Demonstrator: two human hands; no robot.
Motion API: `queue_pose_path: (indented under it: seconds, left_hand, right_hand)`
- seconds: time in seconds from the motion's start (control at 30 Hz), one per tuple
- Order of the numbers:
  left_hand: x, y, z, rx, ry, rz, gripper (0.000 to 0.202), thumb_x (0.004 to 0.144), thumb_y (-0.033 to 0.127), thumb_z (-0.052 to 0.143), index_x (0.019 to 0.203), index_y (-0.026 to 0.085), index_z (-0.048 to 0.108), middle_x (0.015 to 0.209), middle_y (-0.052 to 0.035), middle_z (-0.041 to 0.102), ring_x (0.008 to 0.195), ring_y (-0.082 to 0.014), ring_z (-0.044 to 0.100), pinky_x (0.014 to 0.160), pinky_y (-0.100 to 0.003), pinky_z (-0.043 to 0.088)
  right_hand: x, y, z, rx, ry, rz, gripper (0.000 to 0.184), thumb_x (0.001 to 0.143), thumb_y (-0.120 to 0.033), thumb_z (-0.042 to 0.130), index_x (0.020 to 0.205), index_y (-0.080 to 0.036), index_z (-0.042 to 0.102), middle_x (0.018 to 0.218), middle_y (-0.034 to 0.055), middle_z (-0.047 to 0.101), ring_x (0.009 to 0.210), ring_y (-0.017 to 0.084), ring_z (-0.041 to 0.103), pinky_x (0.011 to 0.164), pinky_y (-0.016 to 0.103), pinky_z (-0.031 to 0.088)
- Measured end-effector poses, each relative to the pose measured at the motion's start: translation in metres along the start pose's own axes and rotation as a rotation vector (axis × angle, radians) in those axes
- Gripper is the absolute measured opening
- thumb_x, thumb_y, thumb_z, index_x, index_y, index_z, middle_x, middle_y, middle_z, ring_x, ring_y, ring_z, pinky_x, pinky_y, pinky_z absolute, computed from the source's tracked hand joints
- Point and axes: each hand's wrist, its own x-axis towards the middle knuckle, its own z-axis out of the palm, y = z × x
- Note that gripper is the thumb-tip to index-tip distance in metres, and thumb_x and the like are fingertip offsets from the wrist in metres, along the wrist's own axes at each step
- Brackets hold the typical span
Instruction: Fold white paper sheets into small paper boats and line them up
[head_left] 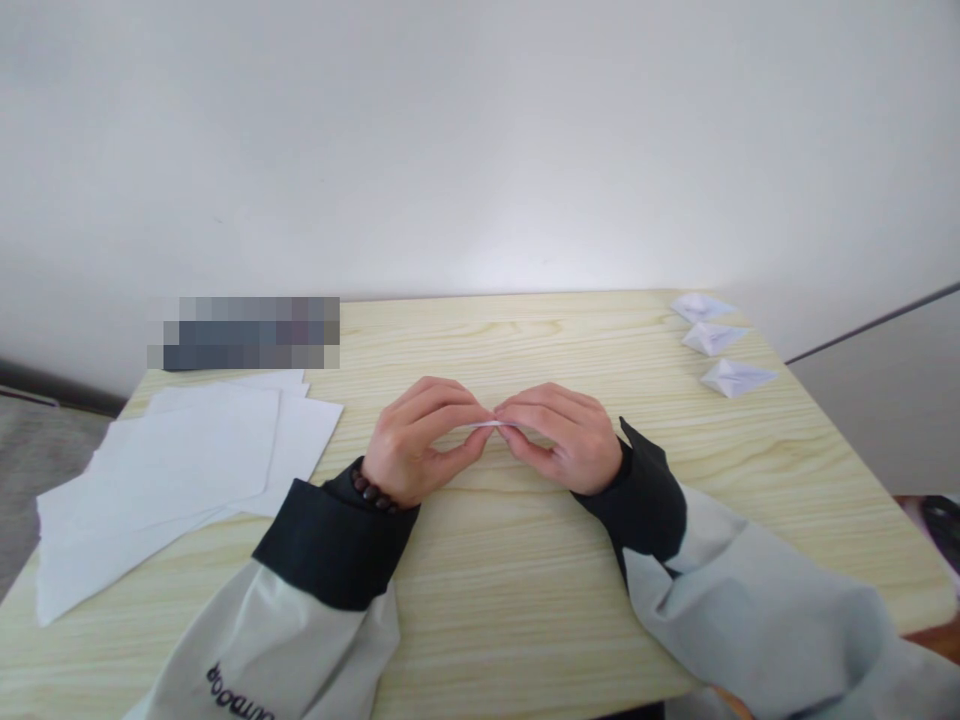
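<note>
A small piece of folded white paper, seen nearly edge-on, is pinched between both hands over the middle of the table. My left hand, with a dark bead bracelet at the wrist, grips its left side between thumb and fingers. From the other side my right hand pinches it the same way, and the fingertips of the two hands almost meet. Most of the paper is hidden behind the fingers, so its folded shape does not show.
Loose white paper sheets overlap on the table's left side. A blurred-out dark object lies behind them. Three folded white paper pieces, the nearest among them, line the back right. The pale wooden table meets a white wall.
</note>
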Motion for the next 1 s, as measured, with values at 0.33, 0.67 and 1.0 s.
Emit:
queue_pose_path:
  seconds: [0.33, 0.67, 1.0]
  left_hand:
    - [-0.0013, 0.0062, -0.0008, 0.01, -0.006, -0.051, 0.006, 0.076, 0.017, 0.063, 0.073, 0.019, 0.067, 0.072, -0.0027, 0.069, 0.074, -0.0152, 0.063, 0.069, -0.028, 0.053]
    - [-0.0041, 0.0059, -0.0021, -0.123, -0.047, -0.331, 0.011, 0.078, 0.03, 0.065, 0.075, 0.021, 0.069, 0.071, -0.0016, 0.07, 0.065, -0.0139, 0.063, 0.064, -0.026, 0.05]
    - [-0.0061, 0.0033, 0.0011, -0.169, -0.218, -0.546, 0.021, 0.074, 0.037, 0.065, 0.082, 0.018, 0.068, 0.07, 0.0019, 0.07, 0.059, -0.0111, 0.06, 0.054, -0.019, 0.046]
  right_hand:
    - [-0.0004, -0.0006, -0.0028, 0.01, -0.058, -0.017, 0.013, 0.083, -0.016, 0.054, 0.09, -0.021, 0.064, 0.082, 0.0045, 0.069, 0.074, 0.015, 0.063, 0.068, 0.027, 0.052]
    - [0.0032, -0.0047, -0.0029, 0.11, -0.011, 0.219, 0.01, 0.084, -0.02, 0.056, 0.078, -0.019, 0.065, 0.071, 0.0018, 0.071, 0.064, 0.011, 0.065, 0.062, 0.021, 0.051]
    - [-0.0039, 0.0037, 0.0012, 0.176, 0.012, 0.428, 0.008, 0.078, -0.029, 0.066, 0.076, -0.023, 0.07, 0.071, -0.0028, 0.073, 0.056, 0.011, 0.067, 0.053, 0.018, 0.051]
